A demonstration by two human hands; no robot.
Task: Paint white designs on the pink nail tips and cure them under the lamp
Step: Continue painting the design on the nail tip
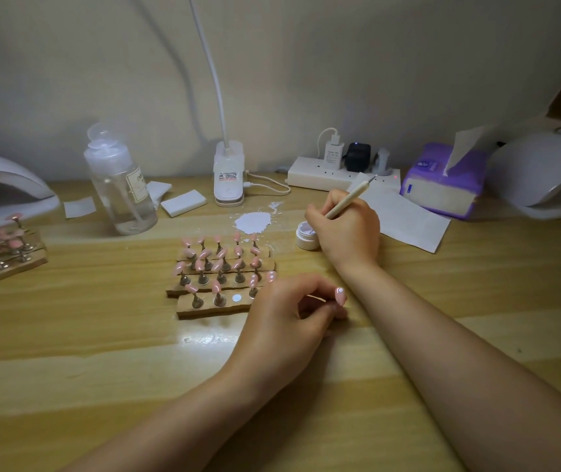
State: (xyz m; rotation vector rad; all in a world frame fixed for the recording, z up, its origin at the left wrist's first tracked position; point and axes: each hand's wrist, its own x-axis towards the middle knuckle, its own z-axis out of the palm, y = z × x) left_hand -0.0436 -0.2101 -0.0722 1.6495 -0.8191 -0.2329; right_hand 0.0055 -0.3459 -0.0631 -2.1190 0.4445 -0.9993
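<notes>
Labels on bottle [135, 183], lamp base [228, 176]: unreadable.

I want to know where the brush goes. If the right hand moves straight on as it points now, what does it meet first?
Probably the white jar: the right hand is beside it, brush tip hidden, so depth is unsure.

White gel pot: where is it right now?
Head view, right of centre: the white gel pot sits on the table, against the right hand, just right of the nail-tip stands.

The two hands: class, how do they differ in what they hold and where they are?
The left hand pinches a pink nail tip near the wooden holder; the right hand grips a brush over the small white jar, farther back. Both are above the desk, fingers curled.
</notes>
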